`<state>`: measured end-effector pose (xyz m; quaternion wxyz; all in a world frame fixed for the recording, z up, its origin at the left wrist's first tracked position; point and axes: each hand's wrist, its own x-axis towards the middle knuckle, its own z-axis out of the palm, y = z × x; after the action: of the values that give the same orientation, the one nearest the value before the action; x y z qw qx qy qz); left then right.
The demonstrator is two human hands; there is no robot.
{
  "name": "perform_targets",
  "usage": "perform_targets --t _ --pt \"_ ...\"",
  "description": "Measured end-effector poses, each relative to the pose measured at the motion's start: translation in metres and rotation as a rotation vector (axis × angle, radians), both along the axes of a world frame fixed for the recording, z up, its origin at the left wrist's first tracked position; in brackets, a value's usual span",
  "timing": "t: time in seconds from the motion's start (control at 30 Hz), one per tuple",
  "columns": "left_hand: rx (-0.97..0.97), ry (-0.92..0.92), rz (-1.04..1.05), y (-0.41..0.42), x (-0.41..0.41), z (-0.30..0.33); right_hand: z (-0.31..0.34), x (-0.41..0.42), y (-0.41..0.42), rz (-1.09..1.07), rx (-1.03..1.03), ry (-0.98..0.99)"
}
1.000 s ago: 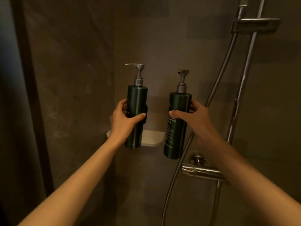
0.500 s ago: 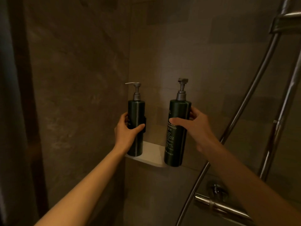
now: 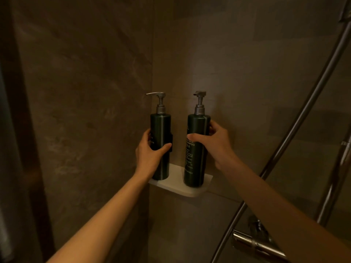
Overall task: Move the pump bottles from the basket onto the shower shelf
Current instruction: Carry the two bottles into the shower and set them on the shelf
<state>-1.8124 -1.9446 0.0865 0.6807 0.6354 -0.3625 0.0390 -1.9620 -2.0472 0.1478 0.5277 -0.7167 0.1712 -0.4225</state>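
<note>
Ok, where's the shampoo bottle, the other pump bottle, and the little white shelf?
shampoo bottle (image 3: 197, 149): head view, on its printed label.
left pump bottle (image 3: 161, 130): head view, on its dark body above the thumb.
white shelf (image 3: 190, 190): head view, on its bare front edge.

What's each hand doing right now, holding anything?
Left hand: closed around the left pump bottle, which stands on the shower shelf.
Right hand: closed around the right pump bottle, also on the shelf.
</note>
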Motion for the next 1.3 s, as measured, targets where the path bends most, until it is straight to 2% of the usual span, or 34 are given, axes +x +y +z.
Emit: perform_targets --t 0.27,0.53,0.9,1.3 --pt "0.006 -0.065 -0.018 0.006 0.001 -0.005 -0.011 0.015 -0.005 -0.028 -0.045 0.028" --pt "0.042 -0.098 -0.006 0.009 0.003 -0.02 -0.039 0.013 -0.007 -0.125 -0.156 0.156" --pt "0.061 -0.088 0.057 0.007 0.019 -0.016 -0.036 0.047 -0.006 -0.109 -0.174 0.192" --pt "0.184 -0.081 0.072 0.02 0.024 -0.009 -0.038 0.049 -0.005 -0.218 -0.253 0.226"
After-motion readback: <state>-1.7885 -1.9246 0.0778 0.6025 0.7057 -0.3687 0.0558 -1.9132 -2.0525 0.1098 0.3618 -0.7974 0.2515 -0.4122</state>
